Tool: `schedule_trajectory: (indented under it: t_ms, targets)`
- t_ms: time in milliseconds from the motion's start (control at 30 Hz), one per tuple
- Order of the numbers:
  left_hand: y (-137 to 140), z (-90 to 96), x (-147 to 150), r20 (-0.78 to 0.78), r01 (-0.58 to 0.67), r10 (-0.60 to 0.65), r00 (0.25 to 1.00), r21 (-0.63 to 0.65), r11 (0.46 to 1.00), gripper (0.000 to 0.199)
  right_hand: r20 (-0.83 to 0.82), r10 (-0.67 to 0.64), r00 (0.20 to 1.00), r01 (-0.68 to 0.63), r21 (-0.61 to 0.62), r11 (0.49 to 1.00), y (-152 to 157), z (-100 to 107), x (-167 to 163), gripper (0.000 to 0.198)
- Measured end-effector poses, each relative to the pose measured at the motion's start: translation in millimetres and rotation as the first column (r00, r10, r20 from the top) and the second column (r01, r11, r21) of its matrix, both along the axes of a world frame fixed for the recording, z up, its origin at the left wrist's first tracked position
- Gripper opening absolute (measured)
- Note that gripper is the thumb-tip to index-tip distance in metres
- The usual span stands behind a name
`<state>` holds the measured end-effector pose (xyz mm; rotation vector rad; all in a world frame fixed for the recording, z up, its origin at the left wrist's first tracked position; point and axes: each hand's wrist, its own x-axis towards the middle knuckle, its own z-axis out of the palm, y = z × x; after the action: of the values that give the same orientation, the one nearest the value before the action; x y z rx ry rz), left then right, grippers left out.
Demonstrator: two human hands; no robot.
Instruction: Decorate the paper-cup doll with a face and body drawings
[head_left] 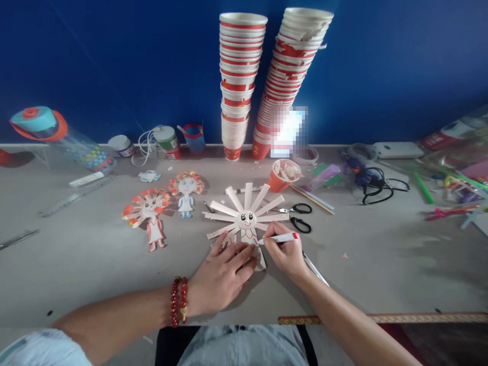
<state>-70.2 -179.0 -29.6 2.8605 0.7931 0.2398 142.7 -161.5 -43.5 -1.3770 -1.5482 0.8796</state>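
In front of me lies a paper doll (246, 220) with a smiling face, a fan of white paper strips for hair and red lines on its body. My left hand (224, 274) rests with fingers stretched out over the lower part of the paper, hiding some of it. A red-capped white marker (280, 238) is pinched in my right hand (287, 254), its tip at the right side of the doll's body. Black-handled scissors (301, 216) lie just beyond that hand. Beside my right wrist is a pen (316, 269).
Two finished-looking dolls, one red-edged (154, 223) and one blue-edged (186, 195), lie at left. Tall paper cup stacks (244, 66) stand at the back. A cup of scraps (280, 175) sits behind the scissors, a water bottle (76, 142) at far left, black cables (375, 185) at right.
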Motion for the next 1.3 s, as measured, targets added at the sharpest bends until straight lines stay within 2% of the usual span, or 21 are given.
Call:
schedule_trajectory:
  t_ms: [467, 633, 1300]
  targets:
    - [0.2, -1.2, 1.1, 0.021, -0.004, 0.004, 1.000, 0.034, 0.999, 0.043, 0.004, 0.036, 0.999, -0.036, 0.003, 0.999, -0.9, -2.3, 2.3, 0.015]
    - [0.2, -0.7, 1.2, 0.008, -0.002, 0.001, 1.000, 0.031, 1.000, 0.042, -0.044, -0.023, 0.999, 0.025, 0.041, 0.999, -0.3, 1.8, -0.2, 0.016]
    - [0.6, -1.8, 1.4, 0.020, 0.000, -0.001, 1.000, 0.024, 1.000, 0.043, 0.032, -0.009, 0.999, 0.009, 0.005, 1.000, 1.0, 1.5, -2.2, 0.013]
